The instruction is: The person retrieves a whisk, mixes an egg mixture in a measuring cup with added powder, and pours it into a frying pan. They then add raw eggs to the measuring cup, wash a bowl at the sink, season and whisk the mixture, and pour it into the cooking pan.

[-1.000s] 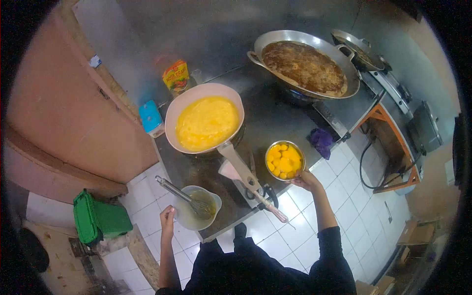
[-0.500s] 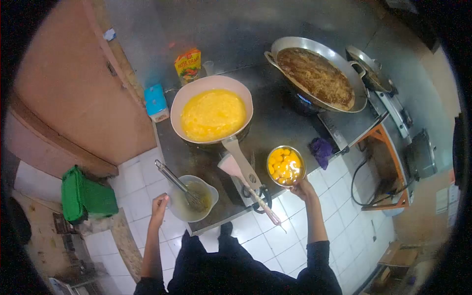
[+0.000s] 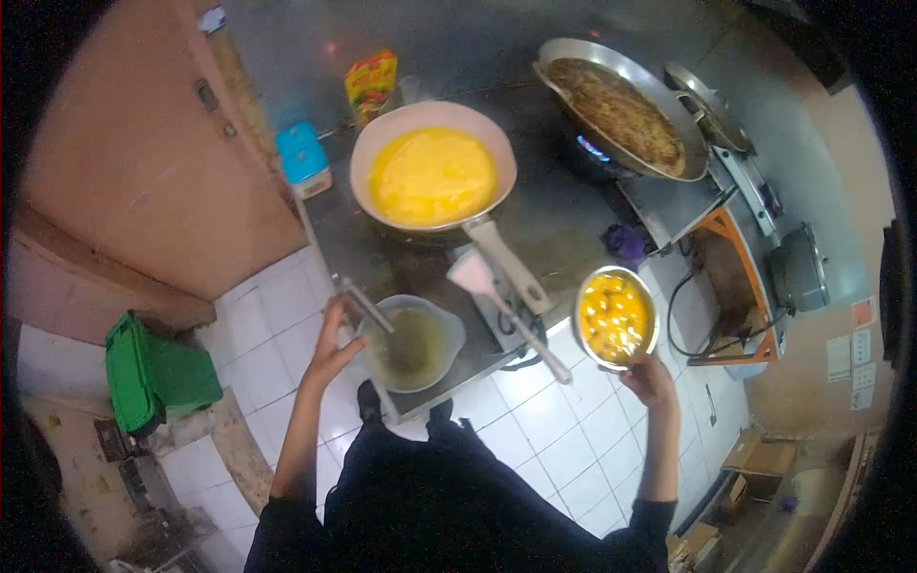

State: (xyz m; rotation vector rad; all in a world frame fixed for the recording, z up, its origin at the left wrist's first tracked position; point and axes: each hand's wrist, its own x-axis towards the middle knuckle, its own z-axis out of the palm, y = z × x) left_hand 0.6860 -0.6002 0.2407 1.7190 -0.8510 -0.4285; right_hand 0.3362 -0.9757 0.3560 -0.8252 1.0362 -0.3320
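My right hand grips the rim of a small metal bowl of egg yolks, held out over the floor beside the counter. My left hand is at the near-left rim of a pale plastic bowl, thumb and fingers spread. Its fingertips are close to the handle of a whisk; whether they touch it is unclear. The whisk leans in the bowl's cloudy liquid, its wires blurred. Behind, a pale pan contains yellow egg mixture. A pink spatula lies beside the pan's handle.
A large wok of bubbling brown oil sits over a blue flame at the back right. A purple cloth lies near the counter's edge. A yellow-red packet and blue box stand at the back left. A green bin is on the floor.
My left hand has moved up from beside the plastic bowl toward the whisk handle and spread its fingers. My right hand has carried the yolk bowl to the right. The head view has shifted.
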